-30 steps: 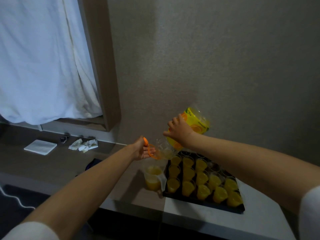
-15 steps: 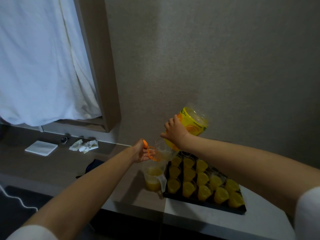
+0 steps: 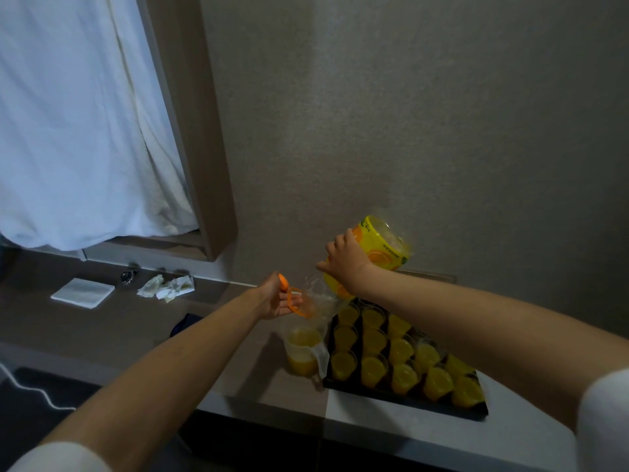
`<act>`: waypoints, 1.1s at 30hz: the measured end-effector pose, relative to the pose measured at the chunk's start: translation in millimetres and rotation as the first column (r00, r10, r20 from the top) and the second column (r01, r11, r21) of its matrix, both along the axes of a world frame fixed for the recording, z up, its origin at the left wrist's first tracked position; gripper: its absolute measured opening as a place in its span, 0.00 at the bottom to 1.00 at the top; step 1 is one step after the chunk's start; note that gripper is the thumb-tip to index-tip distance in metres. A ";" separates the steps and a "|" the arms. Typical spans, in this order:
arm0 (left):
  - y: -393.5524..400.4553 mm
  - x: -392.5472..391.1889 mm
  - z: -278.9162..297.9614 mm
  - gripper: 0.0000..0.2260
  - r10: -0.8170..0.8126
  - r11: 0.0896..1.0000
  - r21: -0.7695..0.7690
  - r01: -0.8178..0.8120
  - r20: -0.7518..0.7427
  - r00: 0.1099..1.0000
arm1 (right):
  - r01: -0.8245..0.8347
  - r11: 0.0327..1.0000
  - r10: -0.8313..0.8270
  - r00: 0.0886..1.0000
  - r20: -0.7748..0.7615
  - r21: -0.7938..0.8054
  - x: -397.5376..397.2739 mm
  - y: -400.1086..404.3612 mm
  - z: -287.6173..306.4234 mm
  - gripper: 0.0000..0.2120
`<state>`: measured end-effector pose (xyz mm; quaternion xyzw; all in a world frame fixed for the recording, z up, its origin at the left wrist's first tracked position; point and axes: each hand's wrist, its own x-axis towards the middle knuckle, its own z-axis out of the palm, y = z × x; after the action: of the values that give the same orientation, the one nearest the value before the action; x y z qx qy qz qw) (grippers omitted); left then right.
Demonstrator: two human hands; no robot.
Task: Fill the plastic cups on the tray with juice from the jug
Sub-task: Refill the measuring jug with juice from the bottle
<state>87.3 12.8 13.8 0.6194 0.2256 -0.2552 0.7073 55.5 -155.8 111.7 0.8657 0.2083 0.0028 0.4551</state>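
Head view: both hands grip the tipped bottle (image 3: 381, 248) over the part-full jug (image 3: 304, 349) (orange juice).

- The left arm is stretched forward from the lower left, bare to the forearm, with a white sleeve seen at the frame's bottom edge.
- The left hand (image 3: 276, 299) is held palm inward, its fingers and thumb curled round a small orange cap (image 3: 283, 280) and ring.
- The right arm is extended from the lower right across the frame, forearm bare, a white sleeve visible at the right edge.
- The right hand (image 3: 345, 258) is raised higher than the left, wrist bent, back of the hand turned to the camera.
- Its fingers are wrapped over the side of a tilted yellow bottle (image 3: 376, 250), which is gripped from above.
- The two hands are held near each other, not touching.
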 end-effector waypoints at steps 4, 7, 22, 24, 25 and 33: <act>2.6 3.5 3.4 0.10 -0.015 1.000 0.016 0.015 -0.003 1.000 | 0.053 0.996 -0.051 0.998 -0.034 0.066 0.8 -5.7 -3.0 0.25; 2.2 7.2 7.3 0.11 -0.010 0.999 0.030 0.010 0.002 1.000 | 0.085 0.984 -0.076 0.995 -0.060 0.156 -0.1 -13.3 -3.9 0.28; -8.7 34.2 54.8 0.21 0.264 0.961 -0.142 -0.238 0.211 0.941 | 0.241 0.700 -0.140 0.969 -0.202 0.672 13.1 -64.8 -44.8 0.53; -18.9 38.1 65.3 0.24 0.311 0.944 -0.194 -0.267 0.247 0.918 | 0.276 0.609 -0.160 0.961 -0.225 0.744 15.6 -68.9 -52.4 0.56; -24.2 40.2 70.7 0.25 0.321 0.940 -0.205 -0.273 0.263 0.910 | 0.286 0.566 -0.167 0.958 -0.232 0.774 16.9 -70.6 -56.1 0.58; -36.3 63.9 100.3 0.26 0.323 0.942 -0.230 -0.243 0.435 0.840 | 0.287 0.198 -0.176 0.951 -0.254 0.937 26.3 -70.5 -72.5 0.62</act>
<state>151.3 -23.5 114.1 0.5611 0.1160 -0.0089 0.8195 81.8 -226.3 39.3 0.9803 0.0501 0.0230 -0.1898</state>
